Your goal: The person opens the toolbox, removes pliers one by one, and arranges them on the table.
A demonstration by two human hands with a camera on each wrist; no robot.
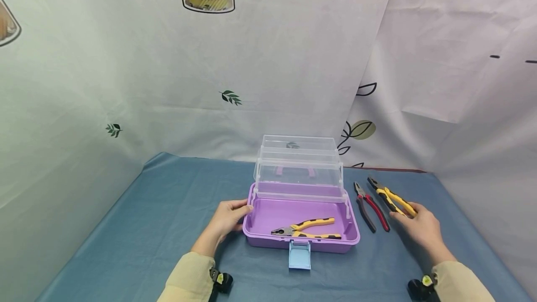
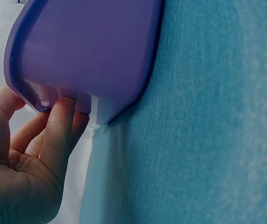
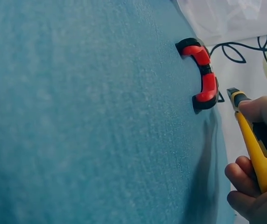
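Note:
A purple toolbox [image 1: 247,227] stands on the cloth with its clear lid [image 1: 299,153] raised at the back. Inside it lies a pair of yellow-and-black pliers [image 1: 308,227] with spread handles. My left hand [image 1: 226,222] grips the box's left end; in the left wrist view its thumb is at the rim of the purple wall [image 2: 91,51] and its fingers are against the outside. To the right, my right hand [image 1: 421,229] holds another pair of yellow-and-black pliers [image 1: 388,195] by the handles, jaws pointing away; their yellow handle [image 3: 257,156] shows in the right wrist view.
Red-and-black pliers [image 1: 371,206] lie between the box and my right hand; their handle ends [image 3: 208,88] face the right wrist camera. A light blue latch [image 1: 299,256] hangs open at the box front. Blue cloth [image 1: 180,199] covers the table, and a white printed curtain [image 1: 272,59] rises behind.

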